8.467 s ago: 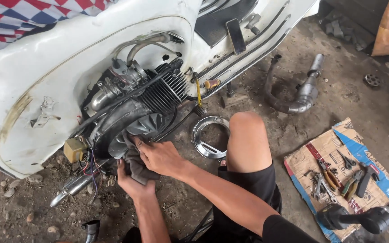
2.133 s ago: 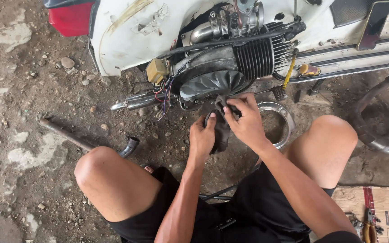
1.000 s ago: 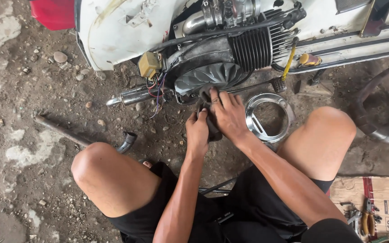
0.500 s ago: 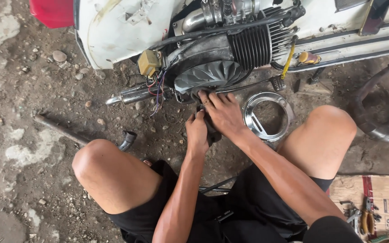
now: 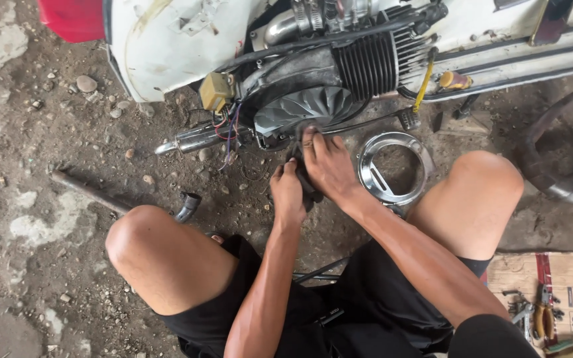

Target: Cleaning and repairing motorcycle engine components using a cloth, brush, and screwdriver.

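Note:
A white scooter (image 5: 167, 46) lies on its side with its engine exposed: a black finned cylinder (image 5: 366, 63) and a grey bladed fan wheel (image 5: 303, 106). My right hand (image 5: 329, 166) reaches just under the fan wheel, fingertips touching its lower edge. My left hand (image 5: 288, 195) is beside it, slightly nearer me. Both hands close on a dark part (image 5: 308, 192) between them, and they hide most of it. My bare knees (image 5: 154, 245) frame the hands on both sides.
A chrome ring (image 5: 396, 166) lies on the dirt floor right of my hands. A dark exhaust pipe (image 5: 565, 179) curves at the far right. Cardboard with pliers and other tools (image 5: 552, 305) sits bottom right. A metal rod (image 5: 87, 192) and a short bent pipe (image 5: 187, 205) lie at left.
The black cover over the fan is gone from its place, so the grey fan blades now show. Both hands have drawn slightly down and toward me with a dark part.

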